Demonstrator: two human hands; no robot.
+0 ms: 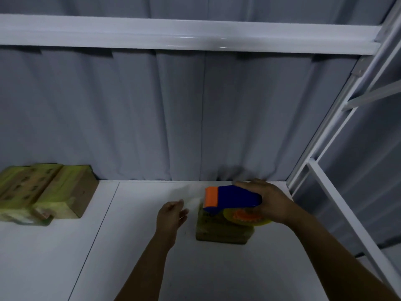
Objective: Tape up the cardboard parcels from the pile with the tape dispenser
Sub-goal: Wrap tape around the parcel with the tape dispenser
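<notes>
A small cardboard parcel [223,233] sits on the white desk [217,274], right of centre. Over its top, the right hand [273,205] grips the blue and orange tape dispenser [234,197]. The left hand [171,216] hovers just left of the parcel, blurred; whether its fingers pinch anything cannot be told. The pile of parcels [43,192] lies far left, against a grey curtain [152,116].

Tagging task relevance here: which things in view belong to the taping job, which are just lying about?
Job: tape dispenser gripped by right hand; cardboard parcel under it; left hand beside that parcel; parcel pile at far left.
Not job: grey curtain; white shelf beam; white table.
</notes>
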